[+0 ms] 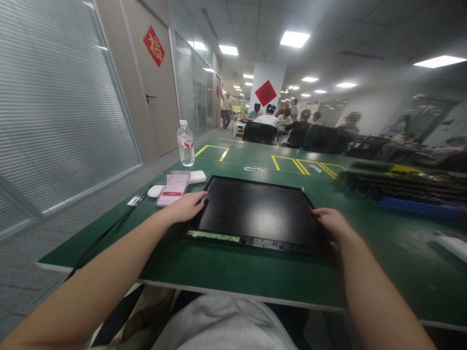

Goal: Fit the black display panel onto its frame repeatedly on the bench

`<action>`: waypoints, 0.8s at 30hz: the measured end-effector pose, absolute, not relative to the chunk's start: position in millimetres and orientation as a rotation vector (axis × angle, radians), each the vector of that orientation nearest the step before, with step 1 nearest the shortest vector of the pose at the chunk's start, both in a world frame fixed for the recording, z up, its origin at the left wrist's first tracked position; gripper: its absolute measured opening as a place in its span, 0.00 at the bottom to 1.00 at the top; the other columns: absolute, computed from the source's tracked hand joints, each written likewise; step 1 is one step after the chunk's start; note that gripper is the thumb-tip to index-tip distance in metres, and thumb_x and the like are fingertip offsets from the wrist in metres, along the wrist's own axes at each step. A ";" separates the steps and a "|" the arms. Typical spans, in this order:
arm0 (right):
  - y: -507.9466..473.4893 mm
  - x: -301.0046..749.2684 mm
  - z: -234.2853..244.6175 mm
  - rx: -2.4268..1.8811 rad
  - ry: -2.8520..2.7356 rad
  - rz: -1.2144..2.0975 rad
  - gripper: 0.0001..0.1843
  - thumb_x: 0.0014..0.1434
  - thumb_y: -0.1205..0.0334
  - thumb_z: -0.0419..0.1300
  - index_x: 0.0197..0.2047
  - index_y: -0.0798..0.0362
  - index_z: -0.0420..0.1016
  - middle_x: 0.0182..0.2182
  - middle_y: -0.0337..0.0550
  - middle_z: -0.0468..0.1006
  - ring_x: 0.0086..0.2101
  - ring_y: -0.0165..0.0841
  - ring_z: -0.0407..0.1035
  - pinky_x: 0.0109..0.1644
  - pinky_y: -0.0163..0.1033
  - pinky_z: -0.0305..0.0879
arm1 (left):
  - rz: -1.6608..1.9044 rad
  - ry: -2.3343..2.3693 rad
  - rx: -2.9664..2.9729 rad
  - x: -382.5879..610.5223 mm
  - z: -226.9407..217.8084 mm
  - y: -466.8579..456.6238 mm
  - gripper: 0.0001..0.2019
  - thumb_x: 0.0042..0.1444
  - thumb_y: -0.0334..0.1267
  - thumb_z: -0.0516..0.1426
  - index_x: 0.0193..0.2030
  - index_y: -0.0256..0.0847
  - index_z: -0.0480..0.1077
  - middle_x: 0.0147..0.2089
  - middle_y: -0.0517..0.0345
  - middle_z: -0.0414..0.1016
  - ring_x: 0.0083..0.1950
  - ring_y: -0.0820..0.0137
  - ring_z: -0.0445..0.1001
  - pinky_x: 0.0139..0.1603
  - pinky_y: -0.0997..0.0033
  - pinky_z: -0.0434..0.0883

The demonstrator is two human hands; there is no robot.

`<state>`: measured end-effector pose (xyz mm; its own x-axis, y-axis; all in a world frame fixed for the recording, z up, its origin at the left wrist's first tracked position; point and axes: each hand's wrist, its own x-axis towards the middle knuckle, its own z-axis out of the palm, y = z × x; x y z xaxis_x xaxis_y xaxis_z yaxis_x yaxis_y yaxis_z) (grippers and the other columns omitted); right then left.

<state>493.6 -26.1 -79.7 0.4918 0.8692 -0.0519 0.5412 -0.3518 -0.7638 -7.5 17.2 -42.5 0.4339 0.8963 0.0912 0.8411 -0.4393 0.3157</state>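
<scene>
A black flat display panel (255, 206) sits at the green table's near side, its dark screen facing up. Along its near edge runs a bare strip with a green circuit board (213, 236) on the left half. My left hand (187, 206) grips the panel's left edge, thumb on top of the frame and the other fingers mostly hidden. On the opposite edge, my right hand (332, 222) holds the panel in a similar way, its lower fingers out of sight. I cannot tell whether the panel is raised slightly off the table.
Left of the panel are a lit phone (175, 189), white rounded objects (197, 177) and a black strap (105, 228). A water bottle (186, 146) stands behind them. At right, dark flat pieces (397, 184) are stacked over something blue (412, 206). People sit farther back.
</scene>
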 end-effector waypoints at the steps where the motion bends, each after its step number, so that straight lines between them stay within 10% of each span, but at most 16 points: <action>1: -26.1 493.7 -79.8 -2.042 -1.162 0.598 0.17 0.46 0.72 0.60 0.39 0.53 0.84 0.32 0.48 0.82 0.36 0.38 0.76 0.40 0.36 0.70 | 0.359 1.525 2.462 -7.2 -43.1 17.4 0.28 0.60 0.39 0.48 0.66 0.32 0.63 0.66 0.43 0.69 0.65 0.57 0.69 0.65 0.60 0.63; 24: -24.6 490.1 -79.2 -2.122 -1.224 0.516 0.24 0.45 0.78 0.54 0.43 0.55 0.82 0.40 0.49 0.83 0.39 0.37 0.76 0.45 0.36 0.69 | 0.321 1.803 2.424 1.9 -37.5 13.5 0.23 0.59 0.31 0.47 0.57 0.36 0.74 0.58 0.46 0.77 0.59 0.57 0.75 0.60 0.63 0.69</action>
